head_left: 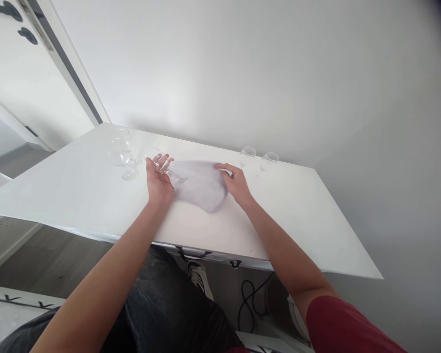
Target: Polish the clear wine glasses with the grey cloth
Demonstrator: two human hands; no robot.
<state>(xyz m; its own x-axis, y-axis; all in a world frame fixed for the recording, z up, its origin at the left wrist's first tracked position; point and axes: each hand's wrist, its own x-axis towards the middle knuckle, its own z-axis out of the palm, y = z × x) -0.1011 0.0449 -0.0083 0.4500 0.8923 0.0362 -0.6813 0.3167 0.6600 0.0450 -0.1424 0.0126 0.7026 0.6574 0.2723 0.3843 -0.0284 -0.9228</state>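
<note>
Left hand (159, 184) holding a clear stemmed glass (172, 177) over the white table (301, 220), beside a pale grey cloth (201, 184).
Glass is lying tilted across the upturned palm, fingers curling around it; its long axis is running diagonally, bowl pointing to the upper left, away from the wearer, foot pointing to the lower right, toward the cloth. Right hand (237, 182) is pinching the cloth's far right edge between thumb and fingers.
</note>
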